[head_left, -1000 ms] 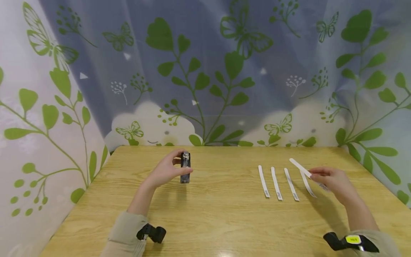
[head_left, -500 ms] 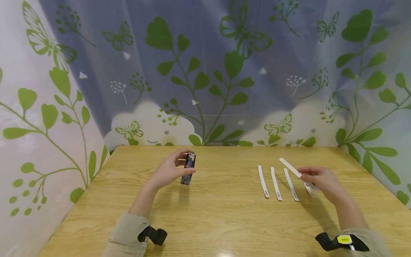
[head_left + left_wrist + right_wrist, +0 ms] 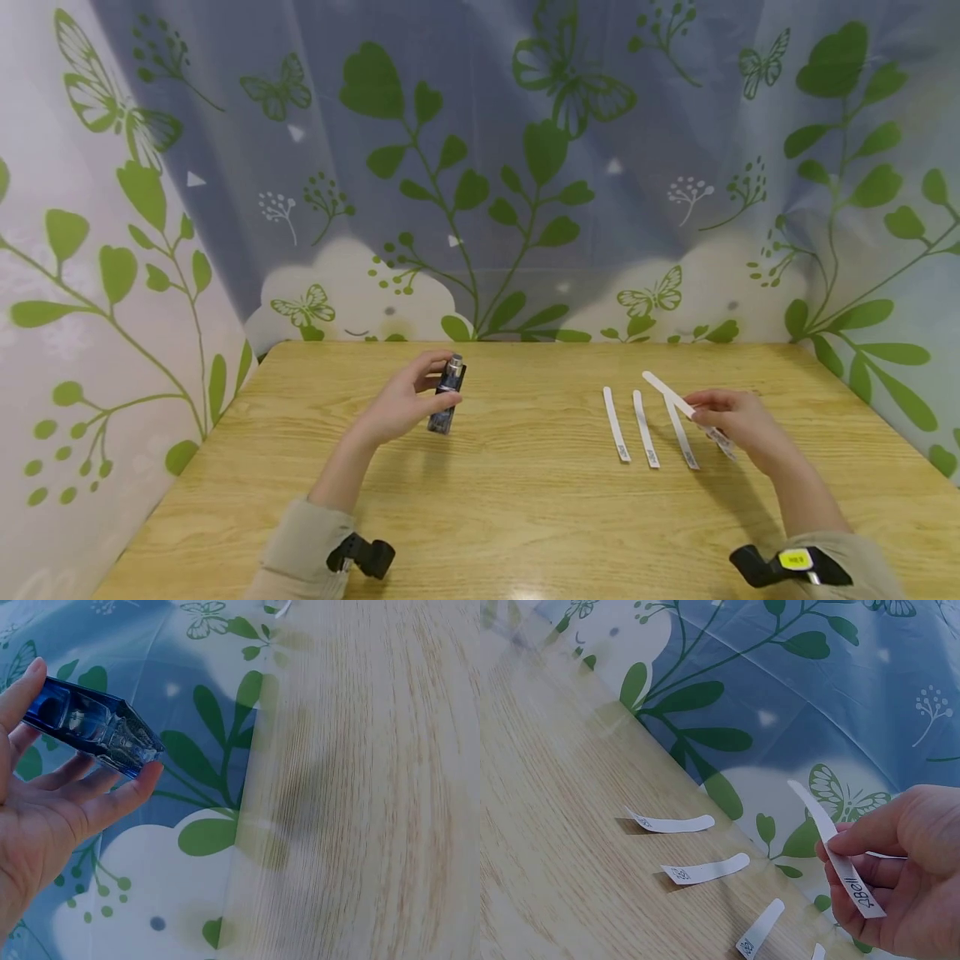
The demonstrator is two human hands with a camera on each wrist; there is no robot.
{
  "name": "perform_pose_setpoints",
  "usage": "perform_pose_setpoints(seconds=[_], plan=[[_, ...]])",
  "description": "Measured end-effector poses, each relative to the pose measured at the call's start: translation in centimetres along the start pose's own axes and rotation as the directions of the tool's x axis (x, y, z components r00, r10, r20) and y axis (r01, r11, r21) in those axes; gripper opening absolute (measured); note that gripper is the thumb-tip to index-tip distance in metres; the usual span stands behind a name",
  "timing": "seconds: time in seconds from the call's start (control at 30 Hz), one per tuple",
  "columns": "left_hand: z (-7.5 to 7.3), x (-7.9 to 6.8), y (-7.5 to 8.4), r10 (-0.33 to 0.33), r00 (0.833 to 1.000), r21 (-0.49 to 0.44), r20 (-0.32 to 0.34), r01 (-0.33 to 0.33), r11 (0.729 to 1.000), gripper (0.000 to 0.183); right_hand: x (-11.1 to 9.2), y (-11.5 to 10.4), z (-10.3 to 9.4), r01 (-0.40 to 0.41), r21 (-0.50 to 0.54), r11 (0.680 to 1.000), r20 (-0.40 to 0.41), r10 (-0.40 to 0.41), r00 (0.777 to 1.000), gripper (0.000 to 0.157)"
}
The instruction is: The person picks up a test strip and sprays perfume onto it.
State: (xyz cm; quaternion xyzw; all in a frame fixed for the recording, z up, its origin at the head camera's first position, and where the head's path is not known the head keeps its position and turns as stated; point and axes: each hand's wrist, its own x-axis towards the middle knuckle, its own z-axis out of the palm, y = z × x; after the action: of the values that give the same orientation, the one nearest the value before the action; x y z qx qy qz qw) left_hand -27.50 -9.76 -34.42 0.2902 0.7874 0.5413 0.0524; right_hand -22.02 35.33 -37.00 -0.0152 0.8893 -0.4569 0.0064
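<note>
In the head view, my left hand holds a small dark perfume bottle with a silver spray top, tilted above the table. In the left wrist view, thumb and fingers grip the glass bottle at its two ends, and its blue-tinted side shows. My right hand pinches a white paper test strip, its rounded end pointing away to the left. Handwriting marks the near end of this held strip in the right wrist view. The spray top and the strip are well apart.
Several similar white strips lie in a row on the wooden table, among them a leftmost strip, a second strip and a third strip. Another is partly hidden by my right hand. A patterned curtain hangs behind the table.
My right hand has moved left with the test strip, now over the lying strips. The left hand has shifted slightly right, and the perfume bottle has gone from upright to leaning right.
</note>
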Motion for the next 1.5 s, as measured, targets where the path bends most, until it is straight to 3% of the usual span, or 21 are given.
perform_pose_setpoints(seconds=[0.17, 0.53, 0.77, 1.2, 1.5], plan=[[0.1, 0.0, -0.1, 0.012, 1.0, -0.01, 0.023, -0.011, 1.0, 0.058, 0.0, -0.5, 0.4, -0.021, -0.022, 1.0, -0.001, 0.021, 1.0, 0.04], [0.5, 0.2, 0.2, 0.049, 0.996, 0.005, 0.077, -0.049, 0.999, 0.06, 0.1, -2.0, 1.7, -0.023, 0.036, 0.999, -0.013, 0.023, 1.0, 0.04], [0.9, 0.5, 0.2, 0.087, 0.988, 0.007, 0.127, -0.089, 0.996, 0.057, 0.4, -2.5, 2.5, -0.049, 0.065, 0.997, 0.019, 0.048, 0.999, 0.04], [1.5, 0.5, 0.8, 0.081, 0.994, 0.042, 0.078, -0.085, 0.995, 0.055, 0.8, -3.6, 3.8, -0.002, 0.081, 0.997, 0.06, -0.003, 0.998, 0.034], [2.4, 0.6, 0.7, 0.092, 0.99, 0.066, 0.108, -0.1, 0.993, 0.055, 0.6, -4.2, 5.0, 0.024, 0.099, 0.995, 0.083, -0.032, 0.996, 0.035]])
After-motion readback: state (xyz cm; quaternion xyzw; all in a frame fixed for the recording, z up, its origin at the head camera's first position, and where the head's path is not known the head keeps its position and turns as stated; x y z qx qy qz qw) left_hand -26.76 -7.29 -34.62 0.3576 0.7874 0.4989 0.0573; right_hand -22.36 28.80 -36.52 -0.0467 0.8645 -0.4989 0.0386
